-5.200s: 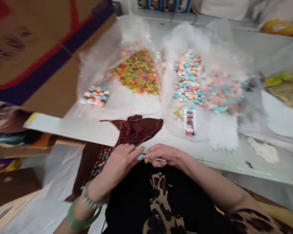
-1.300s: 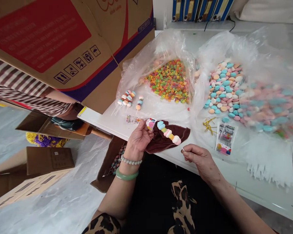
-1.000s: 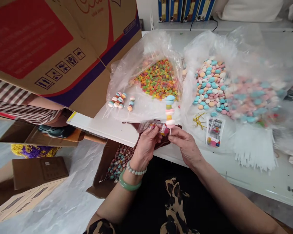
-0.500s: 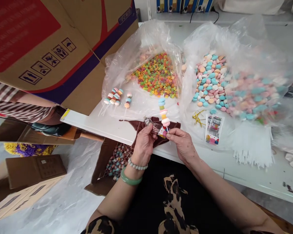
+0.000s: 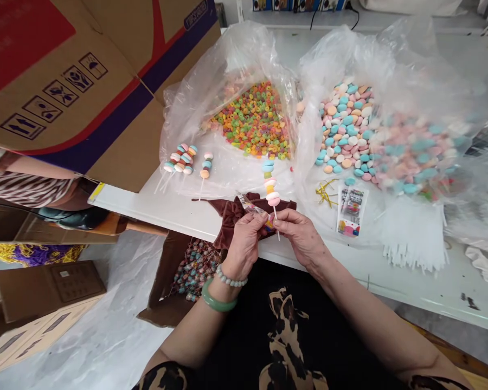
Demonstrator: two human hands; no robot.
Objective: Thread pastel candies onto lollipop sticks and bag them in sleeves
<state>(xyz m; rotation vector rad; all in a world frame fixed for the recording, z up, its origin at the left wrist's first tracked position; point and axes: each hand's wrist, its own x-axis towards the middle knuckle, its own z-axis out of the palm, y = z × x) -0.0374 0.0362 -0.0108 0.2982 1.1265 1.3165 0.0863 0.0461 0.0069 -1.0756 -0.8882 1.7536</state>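
Between thumb and fingers, my right hand point(image 5: 299, 233) pinches the white stick of a candy skewer point(image 5: 271, 184), which stands upright with blue, green, pink, yellow and white candies stacked on it. My left hand point(image 5: 248, 233), close beside it, is closed on a small printed plastic wrapper point(image 5: 250, 205). Under both hands a brown cloth point(image 5: 226, 216) lies at the table edge. Several finished candy skewers point(image 5: 183, 158) rest to the left, with a shorter candy skewer point(image 5: 205, 165) next to them. On the right are flat printed wrappers point(image 5: 352, 208) and gold twist ties point(image 5: 326, 192).
A clear bag of ring candies point(image 5: 256, 122) and a bag of pastel candies point(image 5: 347, 127) lie open at the back. White sticks point(image 5: 415, 233) are at right. A large carton point(image 5: 117, 103) stands left; an open box of wrapped skewers point(image 5: 195, 268) sits below. A person's striped sleeve point(image 5: 36, 187) shows behind the carton.
My hands have come closer together around the lower stick, and more of the bare stick shows. The wrapper is now more covered by my left fingers. The view has shifted slightly.
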